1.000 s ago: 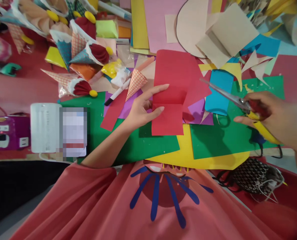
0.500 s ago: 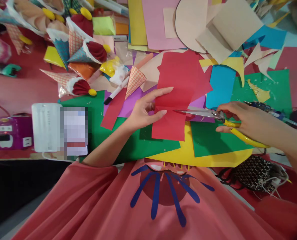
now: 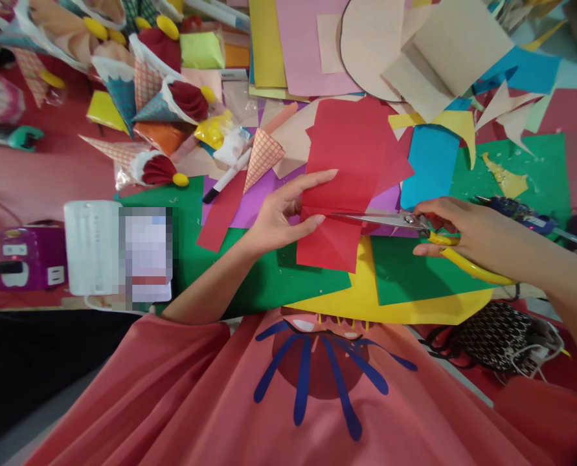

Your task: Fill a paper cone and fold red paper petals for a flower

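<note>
My left hand [image 3: 281, 210] pinches the left edge of a red sheet of paper [image 3: 346, 168] that is creased across its middle, thumb under and fingers above the fold. My right hand [image 3: 467, 233] grips yellow-handled scissors [image 3: 414, 223]. Their blades point left and lie along the crease of the red sheet, reaching in from its right edge. Under the red sheet lie green [image 3: 278, 278], yellow [image 3: 366, 298] and purple [image 3: 249, 207] sheets.
Paper cones with red and yellow decorations [image 3: 157, 97] crowd the far left. A black marker [image 3: 225, 181] lies beside a checked cone [image 3: 263, 155]. A white box [image 3: 91, 246] and a purple power strip [image 3: 21, 259] stand left. Pink, beige and blue sheets [image 3: 429, 162] pile behind. A patterned pouch [image 3: 492, 340] sits near right.
My right hand brought the scissors from the right side over to the red sheet, and the blades now sit in its crease. My left hand has kept its hold on the sheet.
</note>
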A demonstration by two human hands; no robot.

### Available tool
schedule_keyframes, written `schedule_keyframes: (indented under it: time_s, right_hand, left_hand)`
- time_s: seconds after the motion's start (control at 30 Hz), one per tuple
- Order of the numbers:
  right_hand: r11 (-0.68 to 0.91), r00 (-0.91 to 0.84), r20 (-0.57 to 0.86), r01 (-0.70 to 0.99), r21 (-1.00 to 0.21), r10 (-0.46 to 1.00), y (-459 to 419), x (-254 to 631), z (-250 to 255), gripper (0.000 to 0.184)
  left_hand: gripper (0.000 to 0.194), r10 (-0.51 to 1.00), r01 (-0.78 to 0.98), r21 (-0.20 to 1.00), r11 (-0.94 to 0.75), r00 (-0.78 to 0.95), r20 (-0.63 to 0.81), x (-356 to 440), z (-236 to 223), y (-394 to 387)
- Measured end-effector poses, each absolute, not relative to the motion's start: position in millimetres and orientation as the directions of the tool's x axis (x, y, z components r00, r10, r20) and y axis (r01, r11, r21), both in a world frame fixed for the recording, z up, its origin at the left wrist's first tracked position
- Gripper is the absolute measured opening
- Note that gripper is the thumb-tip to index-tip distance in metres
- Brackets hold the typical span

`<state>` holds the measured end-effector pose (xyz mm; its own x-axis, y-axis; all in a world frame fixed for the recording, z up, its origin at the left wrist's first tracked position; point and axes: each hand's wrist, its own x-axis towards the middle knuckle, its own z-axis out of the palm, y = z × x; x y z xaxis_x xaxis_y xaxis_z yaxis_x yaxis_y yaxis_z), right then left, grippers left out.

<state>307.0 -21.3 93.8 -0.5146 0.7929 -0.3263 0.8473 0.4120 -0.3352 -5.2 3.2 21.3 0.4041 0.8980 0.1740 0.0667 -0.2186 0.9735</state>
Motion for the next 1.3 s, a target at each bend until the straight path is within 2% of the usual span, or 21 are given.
schedule_keyframes:
  time_s: [0.4,0.67,0.9,1.13,1.3]
  right_hand:
    - [0.383,-0.501,-0.336,0.851,-0.358,0.798,-21.2,310.5,91.9,0.072]
    - [0.423,-0.539,-0.313,0.828,-0.367,0.782,-19.7,308.9,94.0,0.069]
    - [0.432,-0.539,-0.312,0.830,-0.353,0.782,-19.0,308.3,93.5,0.070]
    - [0.443,-0.551,-0.274,0.817,-0.370,0.788,-17.6,311.0,89.7,0.069]
    - [0.470,-0.580,-0.250,0.794,-0.385,0.775,-17.3,310.7,90.7,0.066]
  left_hand:
    - [0.054,0.902,0.071,0.977,-0.204,0.402,0.159,-6.0,18.9,4.6]
    - [0.048,0.861,0.008,0.954,-0.298,0.433,0.265,-5.7,18.3,5.0]
    - [0.052,0.896,0.097,0.971,-0.221,0.413,0.163,-5.9,20.6,3.3]
    - [0.051,0.813,0.008,0.922,-0.387,0.476,0.337,-7.5,13.1,7.4]
    - [0.054,0.814,0.043,0.915,-0.402,0.475,0.335,-7.1,13.0,7.5]
